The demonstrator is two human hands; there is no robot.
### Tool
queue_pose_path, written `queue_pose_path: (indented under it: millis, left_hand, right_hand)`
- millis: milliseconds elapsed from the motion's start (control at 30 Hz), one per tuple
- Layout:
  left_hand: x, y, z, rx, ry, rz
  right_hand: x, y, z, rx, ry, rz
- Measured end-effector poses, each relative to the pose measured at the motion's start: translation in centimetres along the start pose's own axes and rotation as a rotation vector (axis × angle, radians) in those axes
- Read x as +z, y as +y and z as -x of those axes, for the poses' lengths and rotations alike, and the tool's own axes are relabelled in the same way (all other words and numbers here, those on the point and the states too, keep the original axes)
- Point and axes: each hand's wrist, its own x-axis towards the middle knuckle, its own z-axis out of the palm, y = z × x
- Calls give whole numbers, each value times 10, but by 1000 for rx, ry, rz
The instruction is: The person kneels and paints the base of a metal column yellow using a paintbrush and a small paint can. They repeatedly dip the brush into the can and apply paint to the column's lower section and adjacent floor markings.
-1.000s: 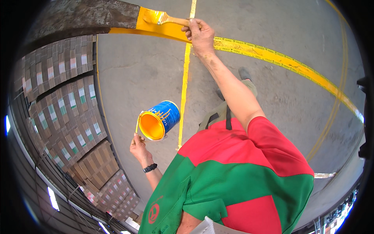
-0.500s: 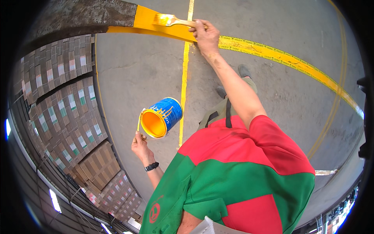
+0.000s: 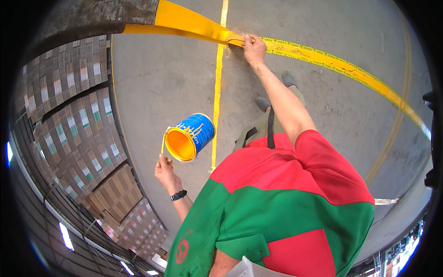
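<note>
A paintbrush (image 3: 234,38) is gripped in my right hand (image 3: 255,49), its bristle end against the yellow-painted part of a beam or post (image 3: 184,21). Fresh yellow covers that part from its base upward; beyond a sharp edge the surface is bare, dark and stained (image 3: 92,18). My left hand (image 3: 167,174) is closed on the handle of a blue paint can (image 3: 197,129). The can hangs tilted, its mouth toward me, with yellow paint coating the inside and drips down its outer wall. A dark watch (image 3: 178,195) circles my left wrist.
Tall stacks of brown cartons (image 3: 76,129) line the left side. Yellow lines (image 3: 218,92) cross the grey concrete floor (image 3: 157,78). A yellow strip with patterned edges (image 3: 323,60) runs right from the post's base. My shoes (image 3: 290,78) stand close to it.
My right hand has drawn the brush down and to the right along the yellow surface, to near its base. My left hand and the can have barely moved.
</note>
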Motion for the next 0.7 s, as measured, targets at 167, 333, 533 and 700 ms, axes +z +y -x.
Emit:
queue_pose_path:
  millis: [167,333,533,700]
  left_hand:
    - [-2,-2,0,42,-24,7]
    - [-2,-4,-1,0,16,31]
    - [-2,-20,0,-27,52,113]
    - [-9,-33,-10,-43,34,131]
  right_hand:
    - [25,-12,1,-320,61,212]
    - [13,-118,5,-323,-56,-144]
    - [-9,-135,3,-406,122,-15]
    - [34,-119,4,-111,-121,-42]
